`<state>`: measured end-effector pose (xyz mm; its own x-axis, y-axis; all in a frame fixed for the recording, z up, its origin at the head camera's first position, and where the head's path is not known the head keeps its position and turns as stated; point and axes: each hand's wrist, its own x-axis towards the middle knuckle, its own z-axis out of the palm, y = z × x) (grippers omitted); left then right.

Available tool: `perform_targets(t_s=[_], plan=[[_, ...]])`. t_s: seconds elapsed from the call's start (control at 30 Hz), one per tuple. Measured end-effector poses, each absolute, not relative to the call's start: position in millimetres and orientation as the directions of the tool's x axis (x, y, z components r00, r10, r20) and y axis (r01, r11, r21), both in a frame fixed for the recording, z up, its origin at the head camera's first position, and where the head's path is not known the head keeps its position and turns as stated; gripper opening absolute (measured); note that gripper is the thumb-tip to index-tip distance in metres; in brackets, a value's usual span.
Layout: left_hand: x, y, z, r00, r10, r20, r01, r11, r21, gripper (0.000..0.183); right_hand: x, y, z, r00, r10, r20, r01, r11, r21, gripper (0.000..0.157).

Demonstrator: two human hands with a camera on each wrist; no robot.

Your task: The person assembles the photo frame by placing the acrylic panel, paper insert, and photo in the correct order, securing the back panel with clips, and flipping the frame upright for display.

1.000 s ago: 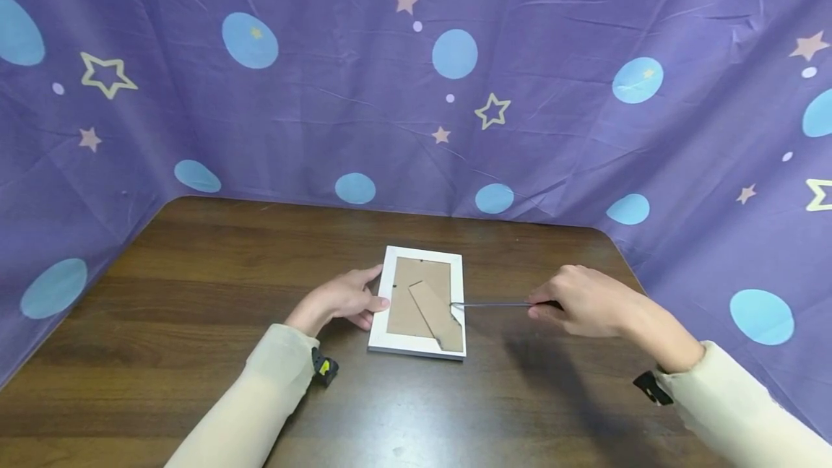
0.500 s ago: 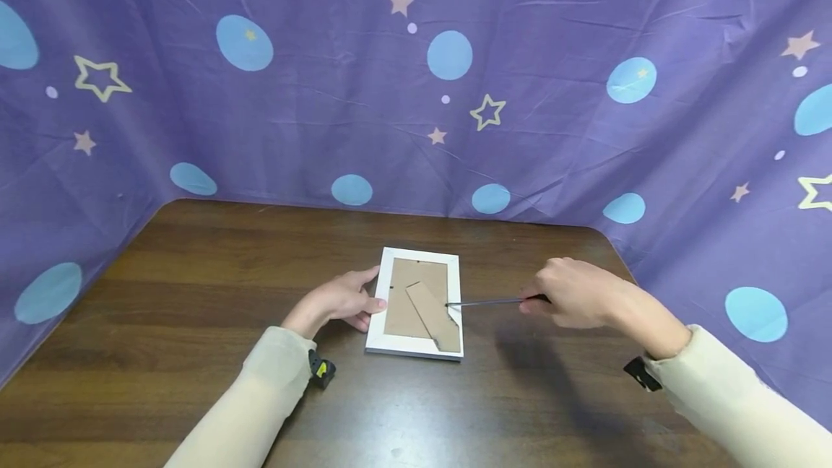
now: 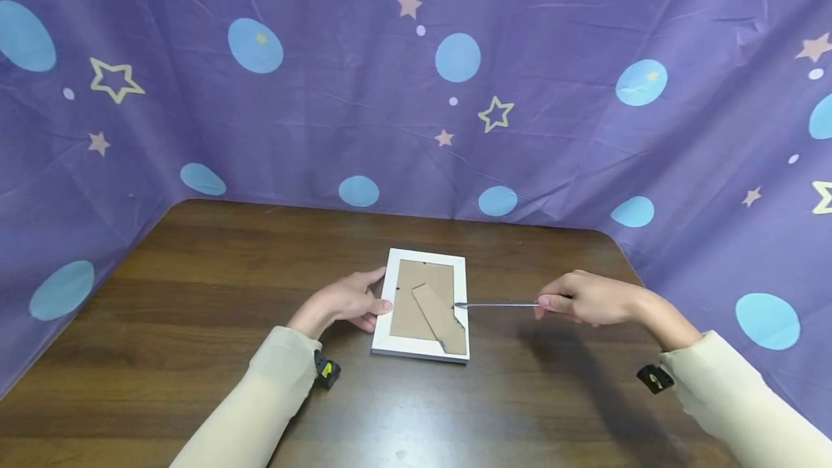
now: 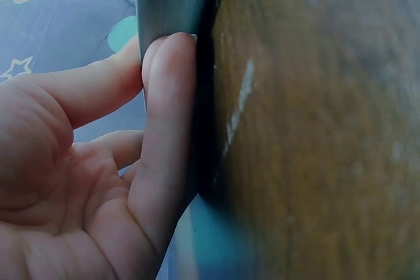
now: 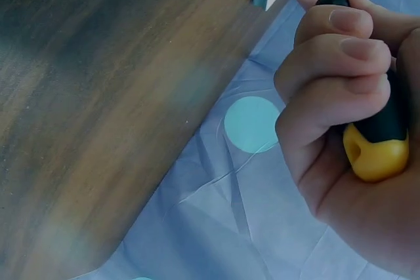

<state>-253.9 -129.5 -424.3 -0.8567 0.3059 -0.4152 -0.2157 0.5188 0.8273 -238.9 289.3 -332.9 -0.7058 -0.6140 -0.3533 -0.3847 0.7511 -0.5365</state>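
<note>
A makeshift recording booth: starry purple cloth (image 3: 552, 128) curtains a bare wooden table (image 3: 195, 323)

Brown wooden table (image 3: 195, 323), starry purple backdrop (image 3: 325, 114)

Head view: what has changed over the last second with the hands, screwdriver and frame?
Little: the right hand rolled slightly on the screwdriver, its tip staying at the picture frame's right inner edge. The left hand stayed against the frame's left side; frame unmoved.
</note>
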Motion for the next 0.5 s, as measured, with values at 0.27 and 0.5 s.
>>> perform_targets(t_s=[0.27, 0.5], plan=[[-253.0, -129.8, -423.7, -0.855, 0.318, -0.41, -0.212, 0.507, 0.835, 0.084, -237.1, 288.0, -333.1, -0.699, -0.615, -0.364, -0.359, 0.743, -0.564, 0.031], [-252.6, -129.3, -422.4, -0.856, 0.326, -0.401, -0.201, 0.506, 0.839, 0.084, -236.1, 287.5, -335.5, -0.698, -0.611, -0.373, -0.35, 0.746, -0.567, 0.03]])
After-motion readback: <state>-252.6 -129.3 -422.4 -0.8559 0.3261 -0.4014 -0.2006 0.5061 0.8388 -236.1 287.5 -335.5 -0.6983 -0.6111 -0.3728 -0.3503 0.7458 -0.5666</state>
